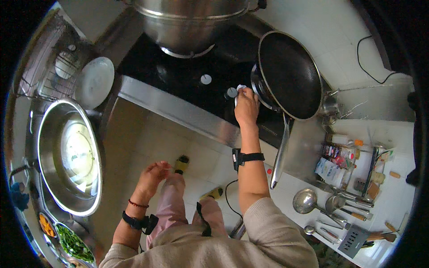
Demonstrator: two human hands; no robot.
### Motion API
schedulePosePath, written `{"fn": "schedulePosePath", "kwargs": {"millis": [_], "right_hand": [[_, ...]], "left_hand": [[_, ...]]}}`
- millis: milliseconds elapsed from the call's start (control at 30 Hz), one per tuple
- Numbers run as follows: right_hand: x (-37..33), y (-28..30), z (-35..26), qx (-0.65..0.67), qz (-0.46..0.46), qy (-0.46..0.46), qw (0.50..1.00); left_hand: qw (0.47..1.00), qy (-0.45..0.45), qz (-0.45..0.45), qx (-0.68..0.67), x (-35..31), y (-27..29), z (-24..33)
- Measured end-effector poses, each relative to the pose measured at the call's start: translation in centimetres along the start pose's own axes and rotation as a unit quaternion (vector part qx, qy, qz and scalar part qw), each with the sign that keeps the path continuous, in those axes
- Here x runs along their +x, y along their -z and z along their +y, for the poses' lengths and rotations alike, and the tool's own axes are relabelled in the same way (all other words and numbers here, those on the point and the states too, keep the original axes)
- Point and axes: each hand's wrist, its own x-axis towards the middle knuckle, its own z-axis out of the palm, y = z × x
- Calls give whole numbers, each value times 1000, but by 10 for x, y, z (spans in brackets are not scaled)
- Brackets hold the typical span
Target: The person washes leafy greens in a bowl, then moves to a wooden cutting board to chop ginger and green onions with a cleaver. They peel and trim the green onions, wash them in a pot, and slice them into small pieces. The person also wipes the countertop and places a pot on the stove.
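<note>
At the black glass cooktop [178, 85], my right hand [247, 107] presses down with its fingers bent over a white cloth [237, 100]; only its edges show, so it might be a paper towel. Just left of those fingers sits a round control knob [231, 92], and a second knob [205, 79] lies further left. Close to the right of the hand a dark frying pan [290, 73] rests on its burner, its long metal handle [280, 156] reaching toward me. My left hand [155, 177] hangs above the floor, fingers loosely curled and somewhat apart, with nothing visible in them.
A big steel pot [187, 27] stands at the back burner. On the left are a steel basin [44, 156], a white plate [95, 82] and a dish of green vegetables [73, 243]. Ladles, a skimmer [305, 201] and condiments [335, 167] occupy the right counter.
</note>
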Motion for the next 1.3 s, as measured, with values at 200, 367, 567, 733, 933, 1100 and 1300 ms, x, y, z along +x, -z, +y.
{"fn": "schedulePosePath", "kwargs": {"millis": [200, 367, 567, 733, 933, 1100, 1300], "right_hand": [[-5, -9, 1, -45, 31, 63, 997], [-1, -14, 4, -49, 61, 103, 992], [-72, 24, 19, 281, 4, -195, 940], [-176, 76, 62, 797, -74, -485, 352], [-210, 142, 90, 837, -37, -497, 227], [-190, 177, 66, 789, -209, -377, 438], [-163, 194, 31, 809, -189, -369, 417]], "left_hand": [[996, -18, -23, -84, 20, 2, -16], [996, -14, -16, -87, 32, 12, -44], [989, -24, 10, -144, 36, 36, -70], [989, -9, 40, -144, 43, 46, -70], [984, -40, -3, -174, 49, 35, -65], [983, -10, -17, -182, 53, 31, -68], [989, -1, -20, -150, 50, 26, -63]]}}
